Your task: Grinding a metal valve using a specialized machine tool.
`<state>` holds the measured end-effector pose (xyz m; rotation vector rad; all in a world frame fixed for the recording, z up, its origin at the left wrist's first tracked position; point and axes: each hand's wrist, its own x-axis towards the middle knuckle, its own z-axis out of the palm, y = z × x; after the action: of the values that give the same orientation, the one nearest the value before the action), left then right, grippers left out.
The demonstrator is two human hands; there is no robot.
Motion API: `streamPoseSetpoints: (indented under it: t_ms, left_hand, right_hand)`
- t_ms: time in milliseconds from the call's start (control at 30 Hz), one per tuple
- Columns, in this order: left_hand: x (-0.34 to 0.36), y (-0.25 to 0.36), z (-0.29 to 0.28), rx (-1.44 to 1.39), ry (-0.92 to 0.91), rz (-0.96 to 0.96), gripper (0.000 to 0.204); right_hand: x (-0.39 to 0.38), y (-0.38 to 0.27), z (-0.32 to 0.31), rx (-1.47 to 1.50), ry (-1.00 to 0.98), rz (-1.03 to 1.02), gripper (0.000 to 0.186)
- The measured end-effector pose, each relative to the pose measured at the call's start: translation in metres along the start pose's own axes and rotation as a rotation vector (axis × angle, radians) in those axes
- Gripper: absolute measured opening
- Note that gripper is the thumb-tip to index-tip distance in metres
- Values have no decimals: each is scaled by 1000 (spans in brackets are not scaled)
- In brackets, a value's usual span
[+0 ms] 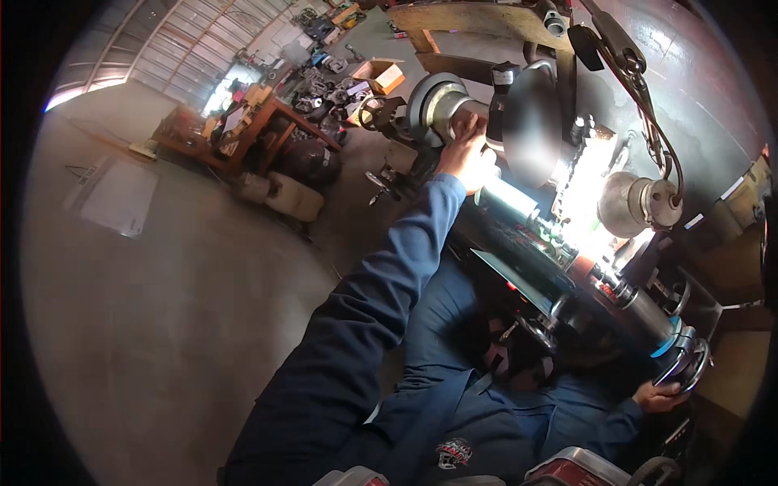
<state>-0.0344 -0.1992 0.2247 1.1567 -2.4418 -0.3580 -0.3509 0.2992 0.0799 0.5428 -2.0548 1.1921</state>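
A metal lathe [640, 316] runs slantwise in front of me, from upper left to lower right. My left hand [468, 158] reaches up to its far end, fingers bent against a round metal part [455, 108] beside a wide grey wheel [429, 95]. A bright metal cylinder [509, 197] lies just below that hand, toward the lit middle. Down at the right end, my right hand [660, 397] is closed at the rim of a shiny handwheel [695, 366]. The grip's underside is hidden. A blue band [666, 336] circles the cylinder next to this wheel.
A work lamp [636, 204] hangs over the lathe's middle, its glare washing out detail. Behind stands a wooden frame [478, 18]. Farther left are a cluttered wooden bench [243, 130], a cardboard box [379, 75], metal parts, and a plastic sheet [113, 194] on the floor.
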Motion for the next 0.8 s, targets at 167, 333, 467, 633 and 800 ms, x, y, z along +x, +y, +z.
streamPoseSetpoints:
  t_ms: [167,333,467,633,800]
  left_hand:
    - [-3,-9,5,-12,180,98,40]
    - [2,-24,10,-94,-29,-80,24]
    - [3,-14,3,-84,-9,60,21]
    - [-3,38,-22,-207,-148,-278,26]
    - [-4,21,-17,-58,-36,-62,24]
  right_hand:
    - [97,-106,-27,-86,-295,-33,43]
    - [125,-85,0,-316,-508,126,38]
    - [101,-99,-4,-268,-271,71,35]
    - [69,-89,6,-41,12,-104,45]
    - [33,-56,16,92,144,-12,51]
